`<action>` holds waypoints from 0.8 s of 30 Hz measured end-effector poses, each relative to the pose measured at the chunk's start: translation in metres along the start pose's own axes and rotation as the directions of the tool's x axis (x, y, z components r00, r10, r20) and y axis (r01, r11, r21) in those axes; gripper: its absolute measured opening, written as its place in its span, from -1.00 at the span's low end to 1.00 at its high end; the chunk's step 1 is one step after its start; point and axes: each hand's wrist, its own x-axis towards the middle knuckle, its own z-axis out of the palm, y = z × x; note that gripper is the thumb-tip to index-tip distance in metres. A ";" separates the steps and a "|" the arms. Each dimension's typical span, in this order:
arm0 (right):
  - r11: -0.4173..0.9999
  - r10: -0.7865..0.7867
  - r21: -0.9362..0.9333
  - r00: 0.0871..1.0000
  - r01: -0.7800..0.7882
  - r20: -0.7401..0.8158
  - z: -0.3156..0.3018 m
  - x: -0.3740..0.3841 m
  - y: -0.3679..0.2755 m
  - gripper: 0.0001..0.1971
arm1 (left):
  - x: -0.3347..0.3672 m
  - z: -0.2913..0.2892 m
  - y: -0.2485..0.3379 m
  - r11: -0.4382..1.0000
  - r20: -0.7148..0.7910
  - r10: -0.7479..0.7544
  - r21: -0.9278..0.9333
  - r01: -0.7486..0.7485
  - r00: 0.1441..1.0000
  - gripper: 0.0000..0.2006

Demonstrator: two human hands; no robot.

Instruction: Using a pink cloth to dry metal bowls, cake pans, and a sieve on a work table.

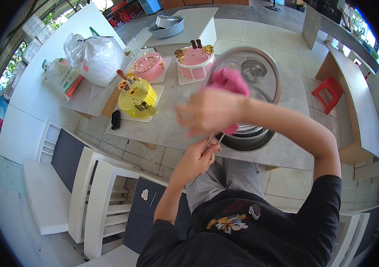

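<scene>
My right hand point(214, 111), smeared by motion, is closed on a bright pink cloth point(228, 82), which shows above and below the fingers. It hovers over the near side of a large round metal basin point(277, 73). My left hand point(192, 162) is lower and closer to me, closed round a thin metal utensil point(207, 142) with slim shiny prongs; its exact kind is unclear. In the basin area are a small round tin point(254, 70) and round metal pans point(247, 141) nearest my lap, partly hidden by my right forearm.
Left on the grey table point(176, 129) stand a yellow cake point(137, 100), a pink cake with beads point(147, 66) and a pink-and-white cake point(195, 62). A black object point(116, 119) lies at the edge. Plastic bags point(102, 60), chairs point(96, 196) and a red stool point(328, 94) stand around.
</scene>
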 end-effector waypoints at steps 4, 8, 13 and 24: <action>0.950 -0.304 -0.070 0.953 0.304 0.020 0.013 -0.004 0.003 -0.84 | 0.003 -0.009 0.002 0.999 -0.106 -0.037 -0.036 0.034 0.994 -0.83; 0.906 -0.387 -0.219 0.919 0.363 -0.075 -0.002 0.003 0.016 -0.85 | 0.004 -0.011 0.016 0.999 -0.090 0.039 0.017 -0.038 0.995 -0.80; 0.931 -0.347 -0.156 0.933 0.331 -0.093 -0.014 0.015 0.010 -0.85 | -0.004 -0.013 0.027 1.000 -0.037 -0.013 -0.014 0.012 0.999 -0.79; 0.931 0.166 -0.257 0.929 -0.258 -0.331 -0.071 0.008 0.074 -0.75 | -0.014 0.004 0.012 0.989 0.029 0.012 -0.145 -0.007 0.999 -0.85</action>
